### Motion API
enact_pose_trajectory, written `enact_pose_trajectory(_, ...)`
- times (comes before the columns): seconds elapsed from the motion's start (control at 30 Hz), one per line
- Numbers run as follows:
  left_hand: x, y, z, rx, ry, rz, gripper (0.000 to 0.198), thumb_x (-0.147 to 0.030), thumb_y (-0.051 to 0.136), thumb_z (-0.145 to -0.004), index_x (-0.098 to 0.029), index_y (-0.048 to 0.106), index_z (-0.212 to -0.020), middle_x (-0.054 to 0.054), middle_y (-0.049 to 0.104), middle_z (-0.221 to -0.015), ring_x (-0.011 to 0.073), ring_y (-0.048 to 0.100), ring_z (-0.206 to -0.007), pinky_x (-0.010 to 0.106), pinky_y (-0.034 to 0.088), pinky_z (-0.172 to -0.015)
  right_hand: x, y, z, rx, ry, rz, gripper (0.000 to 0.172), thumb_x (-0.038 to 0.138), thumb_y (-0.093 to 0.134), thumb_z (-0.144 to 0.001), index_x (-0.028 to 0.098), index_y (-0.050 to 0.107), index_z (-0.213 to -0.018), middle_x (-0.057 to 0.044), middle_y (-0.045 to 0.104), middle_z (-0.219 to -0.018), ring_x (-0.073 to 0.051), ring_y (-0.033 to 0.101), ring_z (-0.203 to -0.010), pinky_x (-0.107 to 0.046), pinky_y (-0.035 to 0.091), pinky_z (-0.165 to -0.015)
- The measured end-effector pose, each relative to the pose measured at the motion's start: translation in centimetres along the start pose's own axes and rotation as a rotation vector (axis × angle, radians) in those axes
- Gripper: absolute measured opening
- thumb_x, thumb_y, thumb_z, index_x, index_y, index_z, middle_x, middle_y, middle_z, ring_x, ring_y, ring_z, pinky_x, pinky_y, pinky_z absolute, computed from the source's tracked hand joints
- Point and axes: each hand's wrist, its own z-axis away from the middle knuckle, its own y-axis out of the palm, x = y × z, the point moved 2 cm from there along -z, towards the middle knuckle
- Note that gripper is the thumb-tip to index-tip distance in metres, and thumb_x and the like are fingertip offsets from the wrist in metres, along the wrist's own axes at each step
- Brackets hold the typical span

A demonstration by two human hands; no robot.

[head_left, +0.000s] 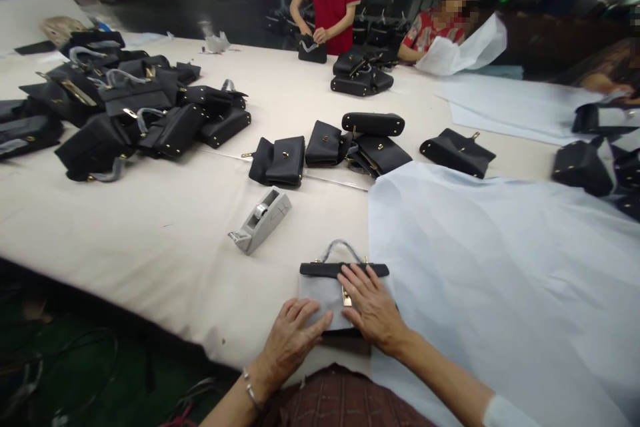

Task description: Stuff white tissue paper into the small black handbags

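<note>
Light, even pressure seemed best, each grip wide: left hand (294, 332) at the handbag's (326, 287) eight o'clock, right hand (371, 303) at three.

Left hand (294, 333) curves slightly; right hand (371, 305) lies flat.

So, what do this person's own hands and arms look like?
Both are gloveless. A thin, silvery bracelet circles the wrist of the left hand; above the right hand, a pale sleeve shows at the forearm.
</note>
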Motion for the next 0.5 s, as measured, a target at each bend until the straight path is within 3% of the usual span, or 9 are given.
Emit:
enact_pose_trajectory(0.1,0.7,0.2,0.6,-0.042,0.0,0.011,0.035,-0.023,0.06,-0.09,-0.028,0.06,-0.124,0.006,0.064,-0.113,0.0221,0.056,-0.106,0.041,0.047,-0.093,-1.1,2.7,1.2,0.147,-0.012,-0.004,0.067,0.039,0.054,-0.094,0.025,0.026,-0.153,-0.01,0.038,-0.156,-0.029,0.036,-0.143,-0.056,0.034,-0.116)
enact_pose_trajectory(0.23,1.2,0.3,0.9,-0.093,-0.001,0.02,0.031,-0.022,0.056,-0.092,-0.029,0.062,-0.122,0.005,0.065,-0.113,0.0204,0.057,-0.109,0.038,0.049,-0.095,-1.5,1.4,1.3,0.159,0.001,-0.069,0.067,0.047,0.049,-0.096,0.024,0.024,-0.154,-0.009,0.034,-0.157,-0.026,0.029,-0.147,-0.051,0.027,-0.121)
enact_pose_trajectory(0.37,1.2,0.2,1.1,-0.099,-0.009,0.023,0.033,-0.018,0.051,-0.094,-0.03,0.062,-0.123,0.006,0.066,-0.114,0.0194,0.057,-0.113,0.036,0.051,-0.097,-0.8,0.9,2.1,0.128,-0.053,-0.054,0.072,0.054,0.053,-0.092,0.026,0.026,-0.153,-0.008,0.029,-0.16,-0.032,0.018,-0.15,-0.06,0.014,-0.122)
enact_pose_trajectory(0.5,1.8,0.0,1.4,-0.018,-0.023,0.097,0.035,-0.024,0.052,-0.094,-0.027,0.059,-0.129,0.009,0.065,-0.12,0.0211,0.058,-0.115,0.036,0.056,-0.095,-0.8,1.8,3.2,0.261,-0.084,-0.133,0.072,0.059,0.057,-0.088,0.033,0.032,-0.15,-0.007,0.029,-0.16,-0.035,0.023,-0.148,-0.064,0.023,-0.118)
